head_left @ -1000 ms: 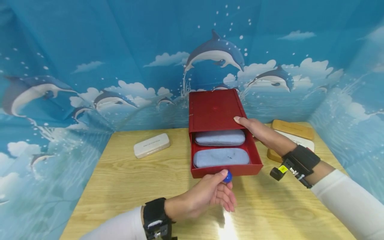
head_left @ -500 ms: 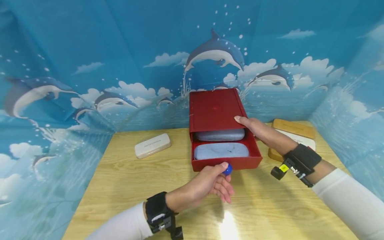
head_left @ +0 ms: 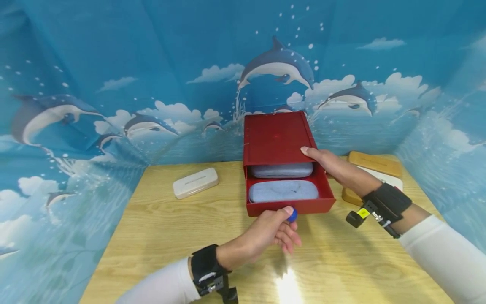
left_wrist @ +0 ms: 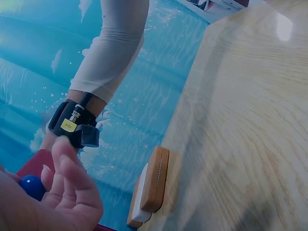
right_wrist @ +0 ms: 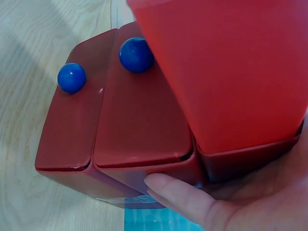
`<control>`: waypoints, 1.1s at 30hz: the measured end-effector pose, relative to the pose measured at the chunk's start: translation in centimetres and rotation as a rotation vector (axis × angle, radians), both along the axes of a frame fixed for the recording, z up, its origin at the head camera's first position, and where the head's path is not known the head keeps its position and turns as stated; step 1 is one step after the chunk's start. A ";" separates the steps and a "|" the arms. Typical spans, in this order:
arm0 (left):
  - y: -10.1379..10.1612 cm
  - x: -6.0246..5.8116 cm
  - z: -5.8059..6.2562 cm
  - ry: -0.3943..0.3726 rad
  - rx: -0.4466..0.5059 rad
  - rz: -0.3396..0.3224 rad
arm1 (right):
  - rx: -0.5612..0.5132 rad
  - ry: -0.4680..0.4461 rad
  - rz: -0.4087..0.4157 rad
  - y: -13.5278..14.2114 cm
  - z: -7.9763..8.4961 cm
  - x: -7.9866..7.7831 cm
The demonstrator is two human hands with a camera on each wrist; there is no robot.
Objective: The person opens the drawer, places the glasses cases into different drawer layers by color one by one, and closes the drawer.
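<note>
A red drawer cabinet (head_left: 279,137) stands at the back of the table, its top drawer (head_left: 315,207) partly pulled out. Two light blue glasses cases lie inside: the front case (head_left: 283,191) shows whole, while the rear case (head_left: 282,170) is partly under the cabinet top. My left hand (head_left: 265,232) pinches the drawer's blue knob (head_left: 292,214), thumb on top, other fingers loosely bent below. With the thumb on the top's right edge and fingers along the side, my right hand (head_left: 336,166) grips the cabinet. Below, a middle drawer (right_wrist: 144,106) and a bottom drawer (right_wrist: 72,125) sit closed.
A white glasses case (head_left: 195,183) lies left of the cabinet. On the right, a brown case (head_left: 373,164), a white case (head_left: 389,180) and another brown case (head_left: 351,197) lie stacked, partly behind my right forearm. A dolphin-print curtain (head_left: 190,126) encloses the table's back and sides.
My left hand has pushed the top drawer a little inward, so the rear glasses case is more covered by the cabinet top. My right hand keeps its place on the cabinet.
</note>
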State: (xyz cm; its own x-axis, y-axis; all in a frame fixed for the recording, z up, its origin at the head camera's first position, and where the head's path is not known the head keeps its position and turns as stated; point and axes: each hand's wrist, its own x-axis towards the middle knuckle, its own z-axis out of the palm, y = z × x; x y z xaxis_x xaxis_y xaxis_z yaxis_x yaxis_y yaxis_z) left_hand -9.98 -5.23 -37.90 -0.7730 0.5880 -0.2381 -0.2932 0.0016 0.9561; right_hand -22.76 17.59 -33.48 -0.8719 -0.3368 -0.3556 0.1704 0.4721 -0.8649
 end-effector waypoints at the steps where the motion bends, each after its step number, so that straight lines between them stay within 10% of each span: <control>1: 0.0 -0.1 -0.1 0.005 -0.012 0.016 | 0.005 -0.002 0.001 0.0 0.0 0.0; 8: 0.0 -2.5 -0.5 0.005 -0.058 0.170 | 0.008 -0.032 0.027 0.0 0.1 -0.1; 33: 0.5 -8.6 -0.3 0.010 0.010 0.114 | -0.030 -0.023 0.027 0.4 -0.2 -0.3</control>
